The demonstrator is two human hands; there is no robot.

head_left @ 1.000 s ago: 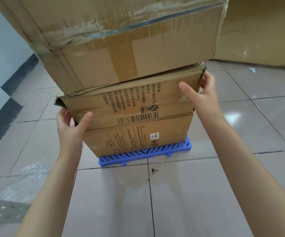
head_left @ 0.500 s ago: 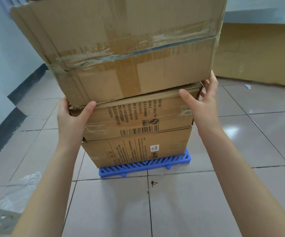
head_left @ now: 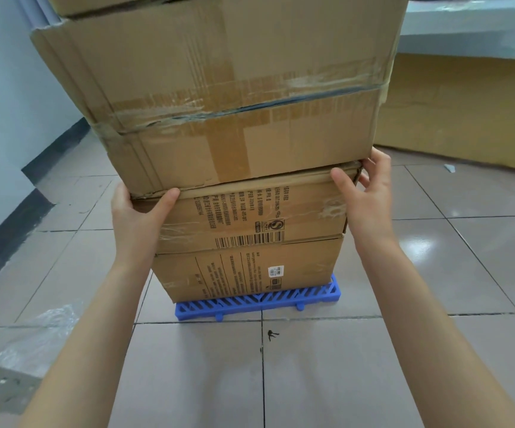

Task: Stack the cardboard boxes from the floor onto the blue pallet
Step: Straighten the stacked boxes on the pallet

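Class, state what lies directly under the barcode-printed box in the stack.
Under the barcode box sits another printed box, resting on the blue pallet. Most of the pallet's top is covered.

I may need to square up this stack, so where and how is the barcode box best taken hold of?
Take the barcode box by its two short ends, coming in from left and right, as the left hand and right hand do now. The big taped box covers its top and the bottom box its underside, so only the sides are free.

hands: left point(head_left: 140, 216), right point(head_left: 365, 197) gripping middle box point(head_left: 250, 216) ends | stack on blue pallet point(head_left: 259, 299)
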